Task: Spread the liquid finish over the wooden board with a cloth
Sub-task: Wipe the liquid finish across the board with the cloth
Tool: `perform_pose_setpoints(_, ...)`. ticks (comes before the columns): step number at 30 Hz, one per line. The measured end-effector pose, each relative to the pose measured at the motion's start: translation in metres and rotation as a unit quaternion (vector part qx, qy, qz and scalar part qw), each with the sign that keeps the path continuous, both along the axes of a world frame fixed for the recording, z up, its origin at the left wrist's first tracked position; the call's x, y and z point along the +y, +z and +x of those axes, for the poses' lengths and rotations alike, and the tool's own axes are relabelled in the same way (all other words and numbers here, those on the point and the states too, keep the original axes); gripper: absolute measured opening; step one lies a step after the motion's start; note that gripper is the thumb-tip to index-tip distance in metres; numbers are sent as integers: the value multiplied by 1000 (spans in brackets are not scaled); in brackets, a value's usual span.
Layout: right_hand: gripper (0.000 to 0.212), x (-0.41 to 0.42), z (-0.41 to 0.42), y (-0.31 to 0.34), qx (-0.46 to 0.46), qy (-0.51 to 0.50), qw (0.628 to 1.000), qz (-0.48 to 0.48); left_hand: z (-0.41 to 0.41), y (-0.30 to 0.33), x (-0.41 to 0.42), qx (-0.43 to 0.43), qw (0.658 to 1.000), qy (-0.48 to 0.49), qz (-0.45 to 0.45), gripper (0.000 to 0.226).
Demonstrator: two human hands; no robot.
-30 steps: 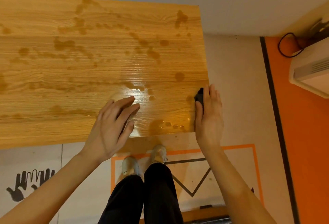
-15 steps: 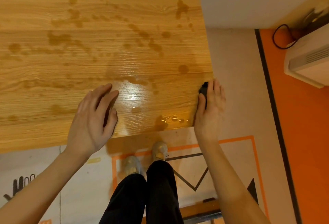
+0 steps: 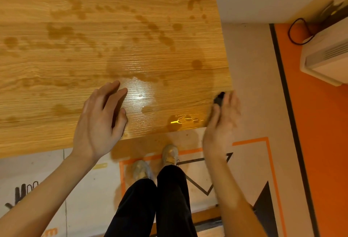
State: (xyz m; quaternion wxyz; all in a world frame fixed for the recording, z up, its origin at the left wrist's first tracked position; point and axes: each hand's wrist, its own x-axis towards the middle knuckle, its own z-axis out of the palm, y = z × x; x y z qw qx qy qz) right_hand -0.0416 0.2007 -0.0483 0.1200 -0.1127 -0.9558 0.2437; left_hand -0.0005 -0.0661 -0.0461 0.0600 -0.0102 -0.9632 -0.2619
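Note:
The wooden board (image 3: pixel 113 52) fills the upper left of the head view, blotched with darker wet patches of finish and a glossy wet spot (image 3: pixel 139 93) near its front edge. My left hand (image 3: pixel 99 118) lies over the board just left of that spot, fingers straight and together. No cloth shows around it; what is under the palm is hidden. My right hand (image 3: pixel 223 122), motion-blurred, is at the board's front right corner. It pinches a small black object (image 3: pixel 219 98) between thumb and fingers. A puddle (image 3: pixel 180 121) glints beside it.
The board stands above a pale floor covering with orange and black markings (image 3: pixel 250 142). My legs and shoes (image 3: pixel 169 154) are below its front edge. An orange floor strip and a white unit (image 3: pixel 327 58) with a black cable lie to the right.
My left hand has slid left across the board, away from the glossy spot. My right hand has stayed at the board's right corner with the black object.

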Motion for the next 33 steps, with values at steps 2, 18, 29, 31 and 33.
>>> perform_pose_setpoints(2,48,-56,21,-3,5,87,992,87,-1,1,0,-2,1000,2,2,44)
perform_pose_setpoints(18,45,-93,51,1,22,130,991,-3,-1,0,1,6,1000,5,7,42)
perform_pose_setpoints(29,49,-20,11,15,-35,38,999,1,0,-2,1,30,1000,-5,-4,40)
perform_pose_setpoints(31,49,-68,38,14,-45,156,984,71,1,-1,1,27,1000,-2,0,40)
perform_pose_setpoints(33,50,-91,54,7,-29,278,949,143,-1,1,1,20,1000,-2,2,41)
